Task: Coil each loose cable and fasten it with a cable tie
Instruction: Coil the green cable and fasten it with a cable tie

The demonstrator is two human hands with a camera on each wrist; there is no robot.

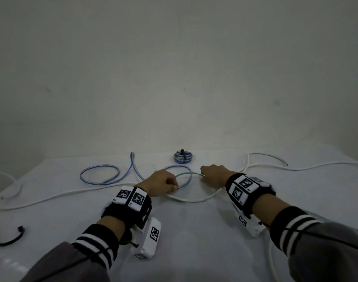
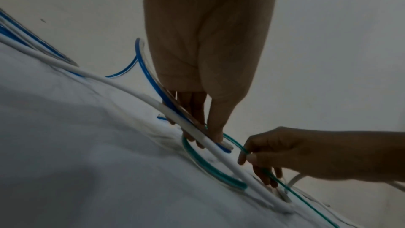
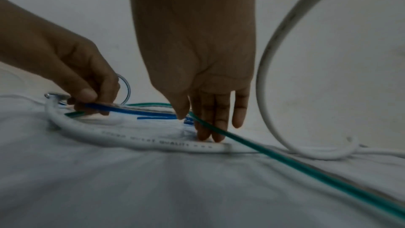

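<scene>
A thin green cable (image 1: 186, 173) arcs between my two hands on the white-covered table (image 1: 194, 241). My left hand (image 1: 171, 185) pinches the green cable (image 3: 74, 113) near its end, and the loose blue cable (image 3: 131, 110) runs through the same fingers. My right hand (image 1: 203, 176) pinches the green cable (image 2: 245, 151) between thumb and forefinger, its other fingers (image 3: 210, 133) straight down on the cloth. From there the green cable (image 3: 285, 160) trails back under my right wrist. A thick white cable (image 1: 194, 200) curves just in front of both hands.
The blue cable (image 1: 100, 176) lies in open loops at the back left. A coiled blue cable bound with a black tie (image 1: 183, 156) sits behind my hands. A loose black cable tie (image 1: 7, 239) lies at the front left. The white cable (image 1: 296, 169) also sprawls to the right.
</scene>
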